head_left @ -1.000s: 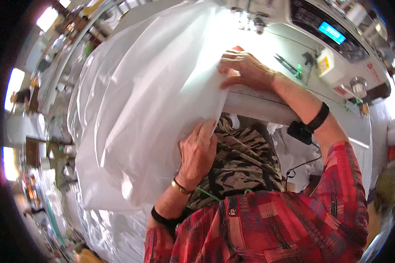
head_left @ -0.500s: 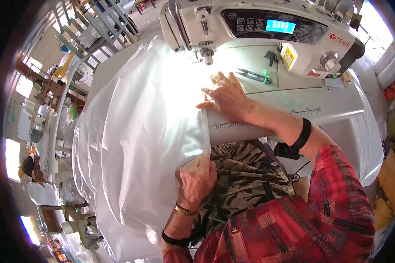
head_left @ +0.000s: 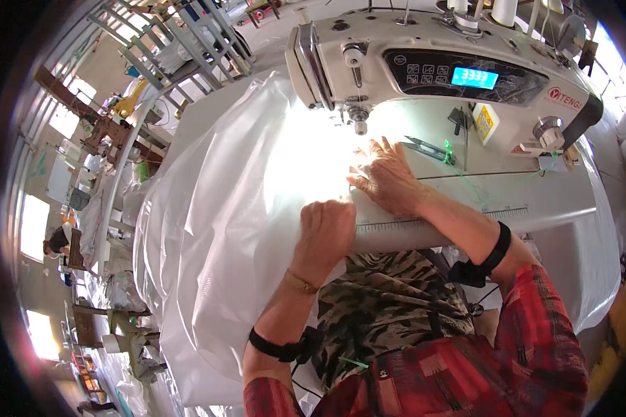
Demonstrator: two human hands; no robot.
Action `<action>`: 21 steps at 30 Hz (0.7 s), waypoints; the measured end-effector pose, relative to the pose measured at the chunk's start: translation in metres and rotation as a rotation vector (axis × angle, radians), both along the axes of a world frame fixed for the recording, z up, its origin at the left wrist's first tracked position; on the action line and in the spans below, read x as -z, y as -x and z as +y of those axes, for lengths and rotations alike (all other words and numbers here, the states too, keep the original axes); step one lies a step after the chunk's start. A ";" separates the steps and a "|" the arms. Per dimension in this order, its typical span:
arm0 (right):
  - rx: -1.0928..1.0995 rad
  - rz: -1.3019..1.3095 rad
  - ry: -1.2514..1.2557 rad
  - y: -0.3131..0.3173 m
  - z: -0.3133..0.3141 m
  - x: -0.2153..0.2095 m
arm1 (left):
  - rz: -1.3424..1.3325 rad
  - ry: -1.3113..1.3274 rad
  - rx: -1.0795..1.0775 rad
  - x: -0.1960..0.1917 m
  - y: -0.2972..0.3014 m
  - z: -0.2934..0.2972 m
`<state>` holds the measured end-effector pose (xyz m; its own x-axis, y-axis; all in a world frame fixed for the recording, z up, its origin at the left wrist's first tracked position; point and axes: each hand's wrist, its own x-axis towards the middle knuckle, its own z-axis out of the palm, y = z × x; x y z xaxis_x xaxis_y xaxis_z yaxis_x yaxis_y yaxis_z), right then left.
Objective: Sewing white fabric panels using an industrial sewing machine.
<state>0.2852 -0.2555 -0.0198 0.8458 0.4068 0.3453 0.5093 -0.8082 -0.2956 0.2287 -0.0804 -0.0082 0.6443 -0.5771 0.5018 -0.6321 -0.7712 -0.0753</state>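
we see our left hand (head_left: 327, 228) curled tight on the white cloth (head_left: 212, 201). our right hand (head_left: 388, 179) (fingers spread, gripping nothing we can see) rests near the sewing machine (head_left: 424, 52).

Just ahead of the left hand (head_left: 327, 229), whose fingertips are hidden beneath its curled fingers, glare swallows the cloth (head_left: 219, 208) and the needle. Far beyond both hands, the top edge crops the spools (head_left: 504, 11); on the body's side of them, the lower edge cuts off the shirt (head_left: 459, 379).
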 end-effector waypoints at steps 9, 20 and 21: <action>0.035 0.021 0.021 -0.015 -0.007 0.014 | 0.243 0.078 -0.196 -0.008 -0.054 -0.034; -0.002 0.115 -0.059 -0.014 -0.016 0.002 | 0.339 0.096 -0.304 -0.002 0.014 -0.022; -0.023 0.086 -0.058 -0.013 -0.016 0.001 | 0.356 0.089 -0.287 -0.002 0.010 -0.021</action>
